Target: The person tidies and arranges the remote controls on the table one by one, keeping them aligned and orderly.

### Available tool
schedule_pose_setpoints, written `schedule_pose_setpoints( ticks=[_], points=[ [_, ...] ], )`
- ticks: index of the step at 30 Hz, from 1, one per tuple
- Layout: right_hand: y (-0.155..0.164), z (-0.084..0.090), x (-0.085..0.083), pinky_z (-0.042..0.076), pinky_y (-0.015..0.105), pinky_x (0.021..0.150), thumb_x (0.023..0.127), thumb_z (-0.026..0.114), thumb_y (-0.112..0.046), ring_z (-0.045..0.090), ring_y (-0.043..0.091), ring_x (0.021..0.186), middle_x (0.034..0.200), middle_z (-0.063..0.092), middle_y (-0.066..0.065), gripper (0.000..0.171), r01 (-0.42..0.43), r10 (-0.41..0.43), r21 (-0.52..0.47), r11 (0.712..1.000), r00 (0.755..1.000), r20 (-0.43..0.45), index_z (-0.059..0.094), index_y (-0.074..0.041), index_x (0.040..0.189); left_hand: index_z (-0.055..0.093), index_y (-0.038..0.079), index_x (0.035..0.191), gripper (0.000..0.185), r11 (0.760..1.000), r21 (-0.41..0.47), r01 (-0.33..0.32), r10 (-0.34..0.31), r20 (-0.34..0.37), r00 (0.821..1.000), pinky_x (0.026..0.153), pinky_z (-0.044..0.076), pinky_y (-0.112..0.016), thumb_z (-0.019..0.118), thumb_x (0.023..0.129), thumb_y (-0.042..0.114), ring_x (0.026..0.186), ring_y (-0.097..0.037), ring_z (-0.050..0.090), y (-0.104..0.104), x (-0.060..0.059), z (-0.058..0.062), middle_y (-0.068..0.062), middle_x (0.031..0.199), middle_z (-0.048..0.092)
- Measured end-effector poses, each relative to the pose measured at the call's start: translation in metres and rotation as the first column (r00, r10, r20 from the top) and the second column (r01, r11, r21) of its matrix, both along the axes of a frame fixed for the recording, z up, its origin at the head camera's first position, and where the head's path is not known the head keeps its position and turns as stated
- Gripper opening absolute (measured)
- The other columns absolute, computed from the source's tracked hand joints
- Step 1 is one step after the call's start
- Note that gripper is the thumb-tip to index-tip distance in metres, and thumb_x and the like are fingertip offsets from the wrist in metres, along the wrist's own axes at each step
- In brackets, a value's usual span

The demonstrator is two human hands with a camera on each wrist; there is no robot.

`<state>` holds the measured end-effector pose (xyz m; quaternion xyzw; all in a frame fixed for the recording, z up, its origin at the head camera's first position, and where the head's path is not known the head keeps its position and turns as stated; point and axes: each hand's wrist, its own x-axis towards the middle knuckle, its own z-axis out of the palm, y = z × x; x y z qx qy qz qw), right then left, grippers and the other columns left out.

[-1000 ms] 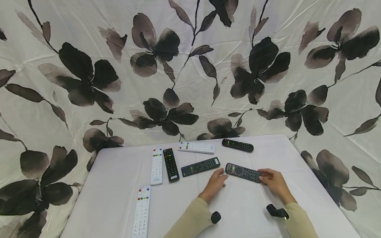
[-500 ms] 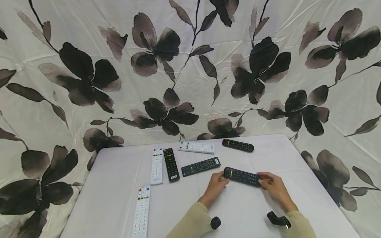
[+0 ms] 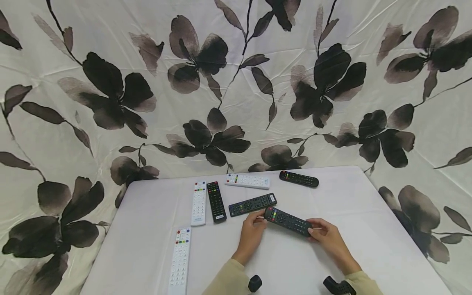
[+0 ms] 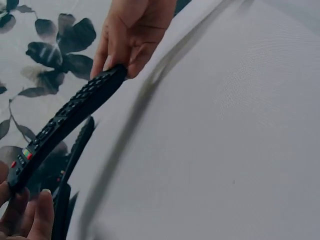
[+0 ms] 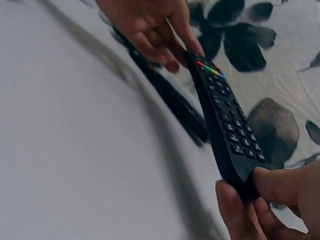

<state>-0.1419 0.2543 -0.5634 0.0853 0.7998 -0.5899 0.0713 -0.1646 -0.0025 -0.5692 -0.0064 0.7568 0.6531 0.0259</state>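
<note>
A black remote control (image 3: 288,221) with coloured buttons near one end is held up off the white table, slanting between the two hands. My right hand (image 3: 329,238) pinches its plain lower end, thumb on the face and fingers beneath, as the right wrist view shows. At the other end, by the coloured buttons, the fingers of my left hand (image 3: 250,236) hold the tip. In the left wrist view the remote's keys face away from the table, and part of the left hand is cut off by the frame.
Just behind the left hand lies another black remote (image 3: 253,204). Further left are an upright black remote (image 3: 216,202) and two white remotes (image 3: 198,203). A white remote (image 3: 247,181) and a rounded black one (image 3: 299,179) lie along the table's back edge. Floral cloth (image 3: 273,135) hangs behind.
The remote has moved left and toward the person, tilting more. The left hand, apart from it a second ago, now holds its end. The right hand moves along with it.
</note>
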Motion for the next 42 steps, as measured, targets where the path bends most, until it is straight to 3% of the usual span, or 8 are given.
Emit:
schedule_pose_setpoints(
  ticks=[8,13,17,22,27,30,34,42],
  points=[
    [-0.042,-0.004,0.018,0.065,0.031,0.082,0.098,0.067,0.001,0.071,0.020,0.096,0.115,0.065,0.017,0.035,0.007,0.002,-0.121,0.993,0.997,0.073,0.062,0.008,0.133,0.069,-0.008,0.123,0.023,0.987,0.094,-0.132,0.132,0.008,0.991,0.082,0.065,-0.032,0.062,0.104,0.003,0.090,-0.022,0.077,-0.029,0.010,0.004,-0.020,0.121,0.070],
    [-0.062,-0.006,0.029,0.065,0.033,0.083,0.097,0.067,0.002,0.072,0.022,0.100,0.115,0.068,0.017,0.038,-0.044,0.063,-0.190,0.981,0.994,0.094,0.058,0.010,0.133,0.070,-0.008,0.114,0.018,0.973,0.089,-0.211,0.208,0.042,0.977,0.081,0.065,-0.029,0.063,0.104,0.004,0.092,-0.023,0.077,-0.044,0.015,0.003,-0.019,0.119,0.070],
    [-0.076,-0.010,0.037,0.065,0.034,0.084,0.096,0.067,0.001,0.074,0.024,0.103,0.114,0.071,0.016,0.041,-0.132,0.156,-0.236,0.963,0.984,0.086,0.054,0.013,0.134,0.070,-0.007,0.114,0.017,0.969,0.061,-0.238,0.234,0.066,0.970,0.080,0.065,-0.027,0.062,0.104,0.004,0.096,-0.025,0.077,-0.057,0.019,0.003,-0.019,0.118,0.069],
    [-0.093,-0.017,0.044,0.066,0.033,0.083,0.097,0.067,0.000,0.074,0.021,0.098,0.114,0.072,0.013,0.046,-0.270,0.296,-0.295,0.917,0.954,0.047,0.050,0.017,0.136,0.070,-0.008,0.117,0.021,0.972,0.042,-0.232,0.226,0.108,0.968,0.078,0.065,-0.027,0.061,0.105,0.005,0.096,-0.025,0.077,-0.078,0.024,0.004,-0.021,0.120,0.069],
    [-0.112,-0.018,0.051,0.065,0.031,0.083,0.095,0.067,0.003,0.073,0.014,0.092,0.112,0.070,0.011,0.050,-0.376,0.406,-0.383,0.844,0.914,-0.002,0.046,0.020,0.138,0.070,-0.006,0.122,0.025,0.985,-0.004,-0.174,0.173,0.148,0.974,0.076,0.065,-0.028,0.059,0.106,0.010,0.090,-0.019,0.075,-0.103,0.028,0.005,-0.019,0.116,0.072],
    [-0.124,-0.017,0.054,0.065,0.029,0.083,0.092,0.068,0.005,0.073,0.016,0.095,0.113,0.070,0.010,0.053,-0.419,0.448,-0.379,0.825,0.894,-0.013,0.047,0.019,0.139,0.070,-0.007,0.124,0.026,0.990,-0.027,-0.142,0.144,0.156,0.977,0.075,0.064,-0.027,0.057,0.107,0.009,0.087,-0.017,0.074,-0.116,0.029,0.005,-0.019,0.113,0.073],
    [-0.143,-0.015,0.057,0.059,0.022,0.079,0.088,0.073,0.004,0.072,0.018,0.092,0.113,0.070,0.009,0.059,-0.452,0.474,-0.298,0.841,0.881,0.002,0.051,0.013,0.142,0.069,-0.008,0.126,0.028,0.990,-0.046,-0.130,0.135,0.162,0.977,0.073,0.064,-0.028,0.055,0.107,0.007,0.084,-0.016,0.072,-0.128,0.031,0.008,-0.021,0.113,0.073],
    [-0.183,-0.015,0.060,0.059,0.025,0.072,0.083,0.078,0.004,0.069,0.019,0.088,0.111,0.065,0.009,0.078,-0.477,0.488,-0.211,0.853,0.873,0.002,0.046,0.003,0.154,0.067,-0.009,0.130,0.034,0.980,-0.171,-0.104,0.130,0.149,0.980,0.076,0.064,-0.031,0.050,0.109,0.012,0.089,-0.016,0.070,-0.145,0.029,0.013,-0.023,0.119,0.071]
  ],
)
